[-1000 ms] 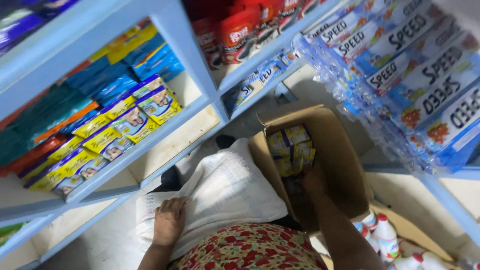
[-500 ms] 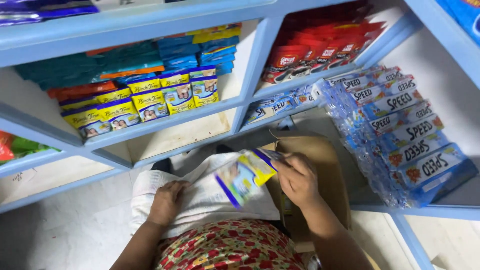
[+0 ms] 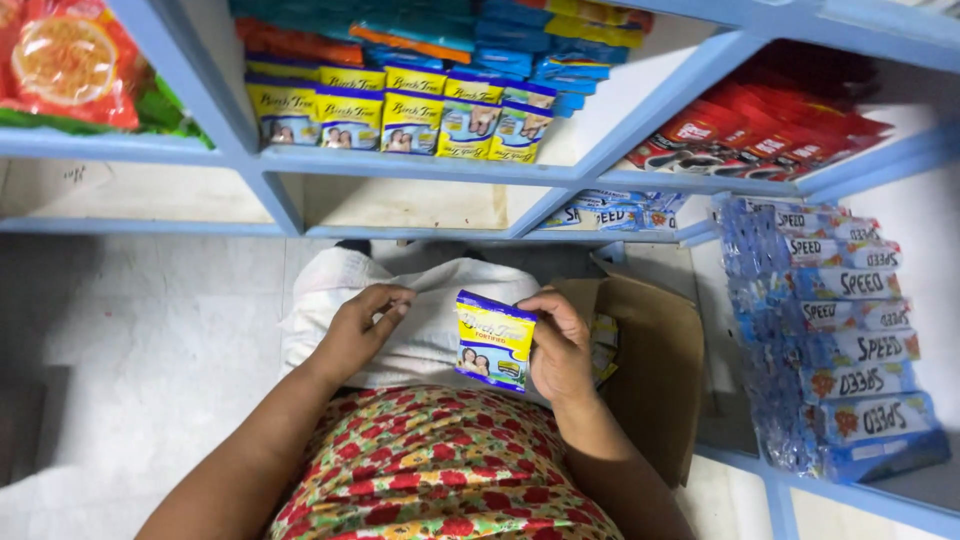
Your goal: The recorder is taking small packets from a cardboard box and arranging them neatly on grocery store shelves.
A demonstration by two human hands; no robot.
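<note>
Below blue shelves stocked with packets, a person was seen from above, crouched or seated over a pale floor (image 3: pixel 130 380). A small yellow and blue sachet (image 3: pixel 495 340) was held upright in the right hand (image 3: pixel 560 350), pinched along its right edge, with its printed front turned up toward the camera. It was held above the lap, just left of an open cardboard box (image 3: pixel 650 370), inside which more yellow packets (image 3: pixel 603 345) were partly visible. The left hand (image 3: pixel 360 325) was empty, with fingers loosely curled, resting on a white cloth (image 3: pixel 440 300) spread over the knees, a little apart from the sachet.

On the shelf (image 3: pixel 420 170) directly above, a row of matching sachets (image 3: pixel 400 120) was stood upright, fronts facing out, with blue and teal packs (image 3: pixel 520 45) stacked behind. Red packets (image 3: pixel 760 130) filled the compartment to the right, blue bundles (image 3: pixel 840 330) were stacked at the far right, and a red and green bag (image 3: pixel 70 60) lay at the upper left.

Judged from this view, the sachet would be handled best if it were kept pinched by its edge, so that it was not creased, and turned the same way as the shelved row, front outward and upright. The free hand could be used to steady neighbouring sachets so the row was not toppled.
</note>
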